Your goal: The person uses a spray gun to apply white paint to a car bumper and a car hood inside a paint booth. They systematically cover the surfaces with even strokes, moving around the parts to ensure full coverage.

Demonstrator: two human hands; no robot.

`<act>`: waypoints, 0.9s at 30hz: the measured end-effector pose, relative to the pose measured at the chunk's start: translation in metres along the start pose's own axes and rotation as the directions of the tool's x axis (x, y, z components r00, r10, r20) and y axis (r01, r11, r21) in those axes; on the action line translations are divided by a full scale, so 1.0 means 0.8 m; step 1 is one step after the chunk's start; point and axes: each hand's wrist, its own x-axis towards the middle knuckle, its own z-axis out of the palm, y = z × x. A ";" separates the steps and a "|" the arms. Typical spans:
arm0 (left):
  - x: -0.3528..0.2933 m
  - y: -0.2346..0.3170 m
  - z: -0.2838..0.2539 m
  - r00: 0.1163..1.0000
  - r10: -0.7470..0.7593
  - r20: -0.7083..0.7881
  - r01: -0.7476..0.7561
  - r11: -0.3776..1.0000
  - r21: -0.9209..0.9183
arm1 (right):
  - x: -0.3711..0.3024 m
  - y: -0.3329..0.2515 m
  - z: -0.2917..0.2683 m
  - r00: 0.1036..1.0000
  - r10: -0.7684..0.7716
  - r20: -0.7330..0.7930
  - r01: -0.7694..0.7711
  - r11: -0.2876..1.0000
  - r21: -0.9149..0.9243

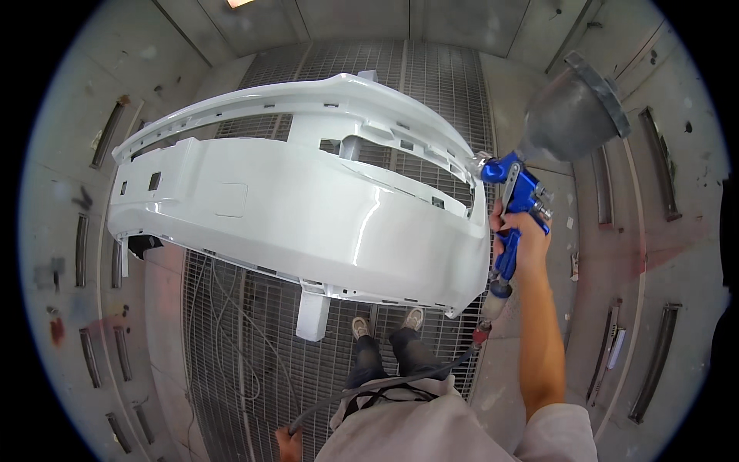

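My right hand is wrapped round the handle of a blue spray gun, held up at the right end of a glossy white car bumper. A grey paint cup sits on top of the gun, tilted to the right. The gun's nozzle points left, close to the bumper's upper right edge. From the fitting under the handle a dark air hose runs down and across in front of my body. Low in the view, my left hand is closed on that hose, partly cut off by the lower edge.
The bumper rests on a stand whose white leg shows below it. Metal grating covers the floor, with thin loops of hose or cable lying at the left. Pale booth walls with slots and paint marks rise on both sides.
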 end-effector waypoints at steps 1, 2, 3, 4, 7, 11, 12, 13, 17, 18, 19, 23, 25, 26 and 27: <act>-0.005 0.002 0.005 1.000 -0.005 -0.005 0.005 0.999 -0.047 | 0.008 0.000 -0.006 0.999 0.004 -0.052 -0.006 0.999 -0.044; -0.006 0.002 0.011 1.000 0.019 -0.015 -0.020 0.995 -0.098 | 0.016 -0.002 -0.013 0.995 0.000 -0.099 -0.007 0.998 -0.066; -0.009 0.001 0.016 0.999 0.042 -0.025 -0.045 0.988 -0.148 | 0.029 0.003 -0.031 0.991 0.003 -0.137 -0.017 0.994 -0.103; -0.005 0.004 0.023 0.997 0.068 -0.021 -0.071 0.979 -0.193 | 0.047 0.013 -0.061 0.982 0.001 -0.189 -0.030 0.989 -0.146; -0.029 0.068 0.017 0.987 -0.056 0.153 0.067 0.995 -0.068 | 0.073 0.004 -0.101 0.952 -0.034 -0.305 -0.045 0.968 -0.248; -0.026 0.048 0.030 0.986 -0.076 0.148 0.084 0.995 -0.045 | 0.084 -0.018 -0.106 0.950 -0.023 -0.312 -0.078 0.948 -0.308; -0.026 0.051 0.030 0.986 -0.082 0.145 0.090 0.995 -0.048 | 0.086 -0.026 -0.101 0.964 0.007 -0.265 -0.090 0.948 -0.304; -0.025 0.053 0.031 0.986 -0.088 0.142 0.096 0.994 -0.050 | 0.088 -0.034 -0.094 0.979 0.010 -0.205 -0.068 0.957 -0.281; -0.012 -0.007 0.043 0.984 0.115 0.135 -0.048 0.904 -0.424 | 0.070 -0.090 -0.008 1.000 -0.010 -0.024 0.007 0.992 -0.122; -0.019 0.004 0.047 0.986 0.093 0.138 -0.012 0.866 -0.499 | 0.071 -0.103 0.012 0.999 -0.006 0.048 0.010 0.996 -0.087; -0.024 0.016 0.048 0.987 0.072 0.146 0.024 0.822 -0.569 | 0.074 -0.117 0.029 0.993 -0.005 0.116 0.011 0.999 -0.052; -0.035 0.056 0.029 0.948 0.054 0.312 0.011 0.979 -0.202 | 0.094 -0.166 0.100 0.885 -0.017 0.465 -0.016 0.998 0.066; -0.032 0.023 0.038 0.954 0.054 0.294 -0.003 0.985 -0.171 | 0.112 -0.176 0.116 0.813 -0.009 0.582 -0.040 0.997 0.071; -0.010 -0.047 0.052 0.950 0.127 0.285 0.031 0.869 -0.493 | 0.123 -0.179 0.115 0.778 -0.019 0.628 -0.076 0.989 0.123; -0.009 -0.031 0.049 0.931 0.139 0.337 -0.032 0.952 -0.304 | 0.129 -0.175 0.110 0.791 -0.009 0.611 -0.058 0.994 0.090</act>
